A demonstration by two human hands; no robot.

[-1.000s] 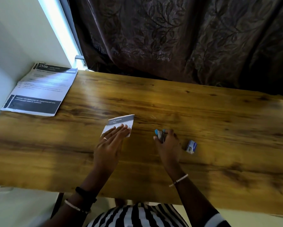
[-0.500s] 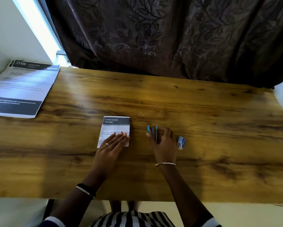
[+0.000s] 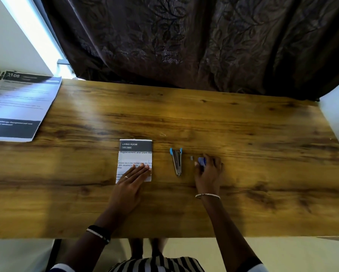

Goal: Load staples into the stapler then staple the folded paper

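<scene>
A folded printed paper headed "LIVING ROOM" lies flat on the wooden table. My left hand rests flat on its lower half, fingers together. To its right a small stapler with blue tips lies on the table, spread open, with no hand on it. Further right, my right hand closes around a small blue staple box, which is blurred. A tiny grey piece lies just left of the box.
A stack of printed sheets lies at the table's far left corner. A dark patterned curtain hangs behind the far edge. A bent loose staple lies beyond the stapler. The table's near edge runs just in front of my torso.
My right hand has let go of the stapler and moved right onto the staple box. The stapler now lies free on the table. My left hand stays on the paper.
</scene>
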